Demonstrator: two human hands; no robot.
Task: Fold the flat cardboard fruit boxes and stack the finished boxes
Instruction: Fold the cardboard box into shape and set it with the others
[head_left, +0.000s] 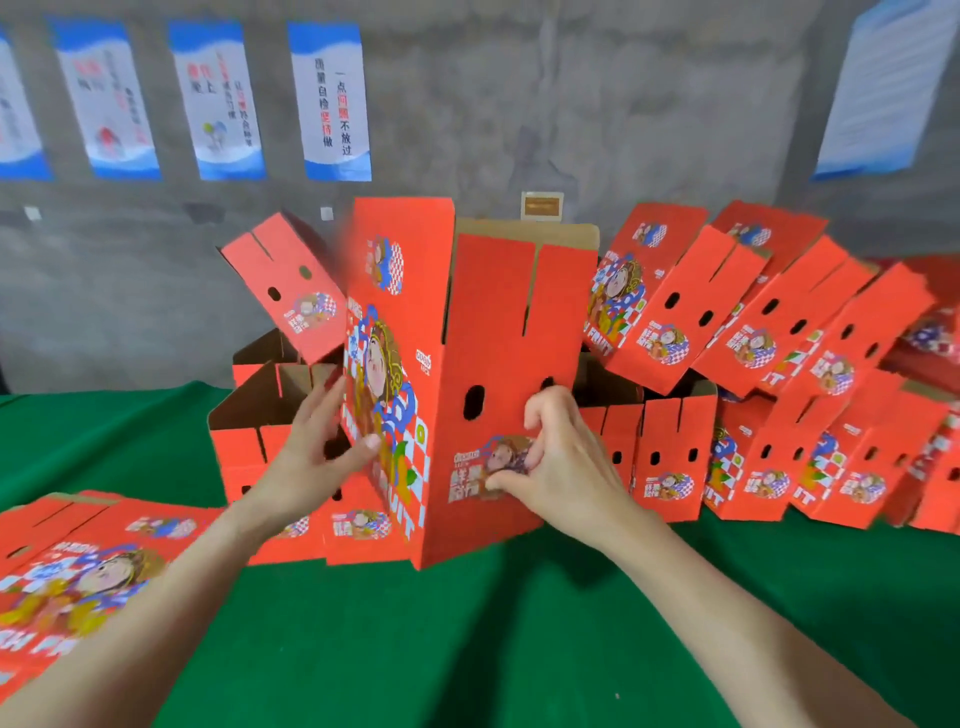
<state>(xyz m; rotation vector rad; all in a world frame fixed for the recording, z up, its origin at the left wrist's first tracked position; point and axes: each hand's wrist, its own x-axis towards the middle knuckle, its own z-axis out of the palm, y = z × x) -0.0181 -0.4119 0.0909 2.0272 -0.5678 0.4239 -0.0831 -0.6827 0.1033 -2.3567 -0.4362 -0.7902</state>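
Centre of the desk, the box stands on end. Its long axis runs straight up and one vertical corner points at the camera. The broad face turned front-left carries a glossy cartoon print with blue-and-white checks. The narrower face turned front-right is plain red, with a slot cut down from its top edge and oval holes punched lower down. Up top the flaps stand open, showing raw brown corrugated board inside. The bottom edge rests on the desk's green felt-like cloth.

The left hand lies spread at the box's left edge, fingers straight and pointing up, a bit smeared by motion. Its thumb presses flat onto the printed face.

The right hand works the plain panel with fingers curled tight, knuckles up. Its fingertips and thumb dig in around the small round label printed there, and one finger reaches up beside the right-hand oval hole.

Behind the box, squared-up finished boxes sit upright in a row, open tops showing brown board. More boxes are piled above them, leaning at an angle to the right. One tilted box leans up on the left.

At the desk's near-left corner lies a pile of flat boxes, printed side up.

The back wall is rough grey concrete, hung with blue-and-white posters.
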